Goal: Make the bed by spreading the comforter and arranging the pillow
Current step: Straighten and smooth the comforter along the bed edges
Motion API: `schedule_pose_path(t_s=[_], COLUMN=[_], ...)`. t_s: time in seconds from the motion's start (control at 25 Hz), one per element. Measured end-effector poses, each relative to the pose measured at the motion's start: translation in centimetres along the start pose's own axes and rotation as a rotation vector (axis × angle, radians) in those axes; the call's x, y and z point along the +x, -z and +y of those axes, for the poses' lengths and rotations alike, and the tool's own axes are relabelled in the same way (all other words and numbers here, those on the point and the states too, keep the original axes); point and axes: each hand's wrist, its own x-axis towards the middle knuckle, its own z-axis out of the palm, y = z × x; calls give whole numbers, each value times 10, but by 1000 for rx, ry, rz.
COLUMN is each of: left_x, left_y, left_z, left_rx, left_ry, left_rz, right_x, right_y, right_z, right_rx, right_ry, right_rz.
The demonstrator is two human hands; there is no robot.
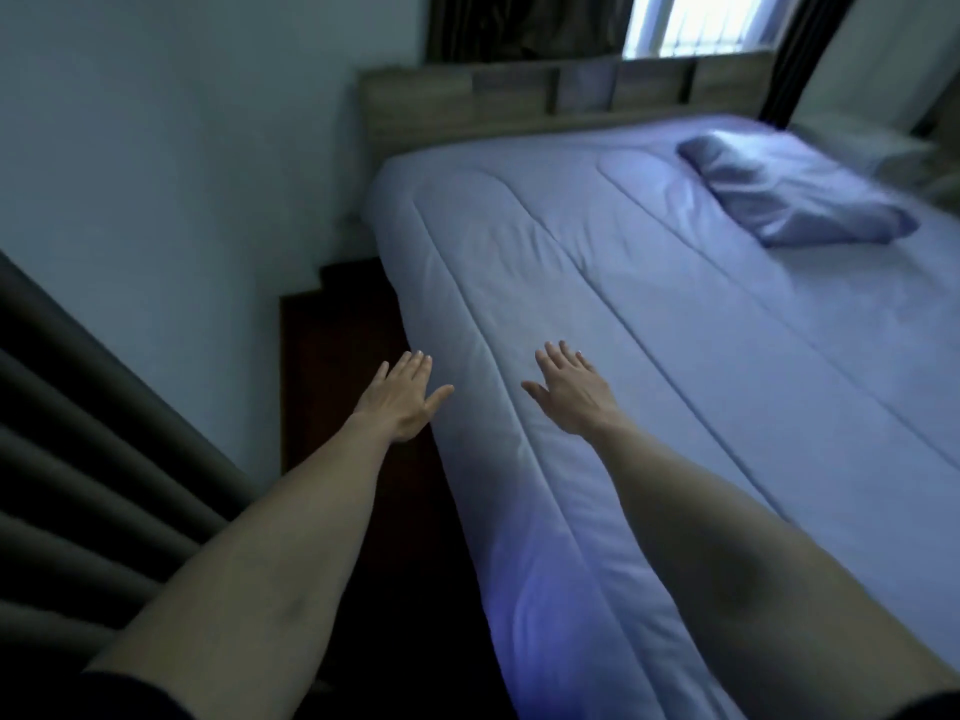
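Hands: two, both mine, both bare, arms stretched out ahead of me.
Left hand point(402, 402): fingers straight and close together, thumb out to the side, holding nothing; it is at the bed's left edge, over the dark gap beside it. I cannot tell whether the fingertips touch the fabric.
Right hand point(571, 394): fingers straight and slightly fanned, palm down, holding nothing; it is over the comforter near the left edge. Whether it presses down or hovers just above I cannot tell.
Comforter point(649, 324): one, pale blue, spread flat over the bed, stitched lines running lengthwise, a few soft creases near my hands; its left side hangs over the edge.
Pillow point(795, 194): one, same pale blue, lying on top of the comforter at the far right, near the headboard, well apart from both hands.
Headboard point(519, 96): one, wooden, with open compartments.
Window point(691, 23): one, bright, above the headboard, dark curtains point(519, 26) on both sides.
Wall point(182, 148): plain, left of the bed.
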Motion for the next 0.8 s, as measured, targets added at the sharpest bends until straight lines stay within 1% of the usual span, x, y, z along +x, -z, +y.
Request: schedule_pose_path(t_s=[0.12, 0.28, 0.48, 0.6, 0.8], left_x=[29, 74, 167, 223, 303], left_y=[63, 122, 173, 196, 234], left_z=[-33, -87, -173, -223, -280], left_rx=[11, 29, 86, 114, 156], left_ry=[58, 112, 135, 119, 100], left_rz=[59, 98, 99, 31, 14], right_x=[70, 155, 283, 351, 446], right_y=[57, 89, 103, 103, 108], right_z=[-30, -63, -104, -128, -157], right_rx=[-19, -79, -123, -127, -90], right_ry=[68, 111, 128, 98, 58], right_rz=[29, 18, 13, -33, -70])
